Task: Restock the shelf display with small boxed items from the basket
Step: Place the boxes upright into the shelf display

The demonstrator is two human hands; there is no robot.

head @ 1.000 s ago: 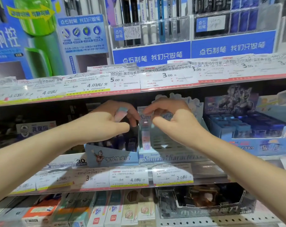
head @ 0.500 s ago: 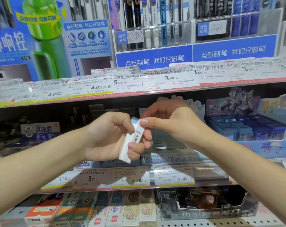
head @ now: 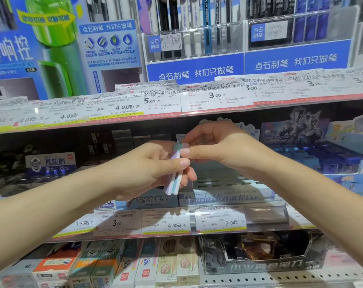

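My left hand (head: 155, 169) grips a small stack of slim pastel boxed items (head: 175, 179), held upright in front of the middle shelf. My right hand (head: 224, 148) pinches the top end of one of these boxes between thumb and forefinger. Right behind both hands stands the light-blue display tray (head: 224, 197), lettered along its front lip, with a ridged bare floor. The basket is out of view.
A dark-blue display box (head: 153, 201) sits left of the tray, and a blue carton of small boxes (head: 321, 156) to the right. Price-label strips (head: 166, 223) run along the shelf edges. Pens hang above; pencil boxes (head: 147, 265) and a black carton (head: 263, 254) fill the lower shelf.
Both hands came back from the tray toward me. The left hand turned the boxes upright, and the right hand now pinches the top of one.
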